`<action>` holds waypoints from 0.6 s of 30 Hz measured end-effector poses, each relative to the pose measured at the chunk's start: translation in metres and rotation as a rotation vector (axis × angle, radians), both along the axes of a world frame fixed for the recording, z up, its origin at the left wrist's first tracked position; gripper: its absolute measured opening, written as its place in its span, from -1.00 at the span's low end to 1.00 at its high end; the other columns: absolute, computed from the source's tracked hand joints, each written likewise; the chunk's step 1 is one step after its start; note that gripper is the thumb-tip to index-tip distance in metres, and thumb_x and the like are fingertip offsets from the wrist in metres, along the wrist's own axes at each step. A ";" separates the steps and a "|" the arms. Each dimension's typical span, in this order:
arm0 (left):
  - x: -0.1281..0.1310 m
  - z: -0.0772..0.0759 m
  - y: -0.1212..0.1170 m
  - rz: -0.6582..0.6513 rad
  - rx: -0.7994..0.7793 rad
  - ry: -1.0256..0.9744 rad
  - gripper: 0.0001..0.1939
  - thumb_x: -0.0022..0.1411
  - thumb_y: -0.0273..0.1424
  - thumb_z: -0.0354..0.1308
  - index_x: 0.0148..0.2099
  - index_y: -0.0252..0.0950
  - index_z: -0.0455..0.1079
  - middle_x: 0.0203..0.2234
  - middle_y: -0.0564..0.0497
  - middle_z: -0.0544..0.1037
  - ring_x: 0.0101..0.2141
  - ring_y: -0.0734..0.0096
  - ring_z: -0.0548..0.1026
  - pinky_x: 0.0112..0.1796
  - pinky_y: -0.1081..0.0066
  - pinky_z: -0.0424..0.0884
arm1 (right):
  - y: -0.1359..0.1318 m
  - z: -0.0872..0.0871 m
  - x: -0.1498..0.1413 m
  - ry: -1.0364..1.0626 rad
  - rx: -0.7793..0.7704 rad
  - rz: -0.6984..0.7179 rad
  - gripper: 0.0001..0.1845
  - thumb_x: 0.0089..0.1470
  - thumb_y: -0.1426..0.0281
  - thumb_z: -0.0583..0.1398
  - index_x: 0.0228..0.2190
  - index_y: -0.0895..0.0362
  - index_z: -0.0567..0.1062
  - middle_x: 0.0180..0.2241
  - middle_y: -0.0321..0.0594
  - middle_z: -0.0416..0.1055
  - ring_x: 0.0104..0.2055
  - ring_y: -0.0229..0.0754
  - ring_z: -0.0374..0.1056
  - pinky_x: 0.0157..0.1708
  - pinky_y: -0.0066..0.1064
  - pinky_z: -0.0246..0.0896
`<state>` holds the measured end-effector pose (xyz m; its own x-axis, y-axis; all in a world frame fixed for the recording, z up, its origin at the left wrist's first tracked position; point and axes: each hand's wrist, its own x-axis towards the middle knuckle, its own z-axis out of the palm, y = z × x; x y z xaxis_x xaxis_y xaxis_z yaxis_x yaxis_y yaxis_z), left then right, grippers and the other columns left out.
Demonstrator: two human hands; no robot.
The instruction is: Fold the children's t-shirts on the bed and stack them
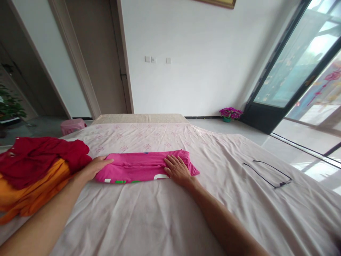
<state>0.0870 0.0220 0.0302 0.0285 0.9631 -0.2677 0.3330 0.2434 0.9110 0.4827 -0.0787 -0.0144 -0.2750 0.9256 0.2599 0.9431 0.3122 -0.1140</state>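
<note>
A bright pink folded garment (135, 165) lies as a long flat strip on the bed, with bits of white and green print along its near edge. At its left end, my left hand (97, 166) grips the edge, thumb side on the cloth; the other fingers are partly hidden. Flat on the right part of the garment rests my right hand (179, 170), fingers stretched out and a little apart.
Left of my left hand is a heap with a dark red garment (48, 156) over an orange garment (50, 185). Black-framed eyeglasses (282, 184) lie on the pale bedsheet (229, 199) at right. Beyond the bed stand a pink stool (73, 125) and a potted purple flower (230, 113).
</note>
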 end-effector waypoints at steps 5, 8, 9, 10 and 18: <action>0.029 0.031 -0.002 -0.077 0.000 -0.147 -0.52 -0.17 -0.21 0.42 -0.21 -0.32 0.41 -0.48 0.00 0.61 -0.41 0.22 0.60 -0.36 0.37 0.50 | -0.004 0.017 -0.002 0.174 -0.018 -0.008 -0.47 0.33 0.13 -0.01 0.21 0.04 0.35 0.29 -0.13 0.19 0.37 0.01 -0.02 0.34 -0.03 -0.23; 0.063 0.046 -0.006 -0.158 0.064 -0.229 -0.53 -0.12 -0.22 0.39 -0.19 -0.34 0.38 -0.49 0.03 0.59 -0.42 0.27 0.58 -0.36 0.39 0.48 | -0.004 0.036 -0.012 0.506 -0.072 -0.006 -0.54 0.30 0.16 0.02 0.09 0.06 0.48 0.16 -0.07 0.37 0.25 0.04 0.19 0.26 -0.03 0.00; 0.076 0.050 -0.008 -0.180 0.086 -0.238 -0.55 -0.11 -0.23 0.38 -0.20 -0.33 0.37 -0.50 0.04 0.58 -0.44 0.30 0.57 -0.37 0.41 0.46 | -0.003 0.042 -0.018 0.677 -0.133 -0.006 -0.54 0.30 0.16 0.03 0.07 0.08 0.49 0.11 -0.03 0.41 0.18 0.04 0.27 0.21 -0.04 0.09; 0.091 0.051 -0.011 -0.199 0.102 -0.232 -0.57 -0.10 -0.25 0.37 -0.20 -0.33 0.37 -0.50 0.06 0.56 -0.45 0.33 0.55 -0.40 0.43 0.43 | -0.001 0.048 -0.024 0.867 -0.219 -0.005 -0.52 0.29 0.14 0.04 0.07 0.11 0.49 0.07 0.00 0.44 0.12 0.03 0.34 0.15 -0.05 0.17; 0.181 0.023 -0.032 -0.316 0.089 -0.271 -0.75 0.04 -0.30 0.26 -0.25 -0.30 0.35 -0.54 0.09 0.50 -0.48 0.41 0.51 -0.42 0.48 0.39 | 0.028 0.057 -0.063 1.689 -0.784 -0.100 -0.48 0.24 0.00 0.06 -0.04 0.15 0.43 -0.20 -0.07 0.52 -0.26 -0.14 0.48 -0.17 -0.21 0.42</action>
<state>0.2678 -0.0097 0.0529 0.3839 0.9148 -0.1257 0.1238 0.0839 0.9888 0.4192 -0.0503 0.0427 -0.1569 0.9487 -0.2746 -0.2977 -0.3105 -0.9027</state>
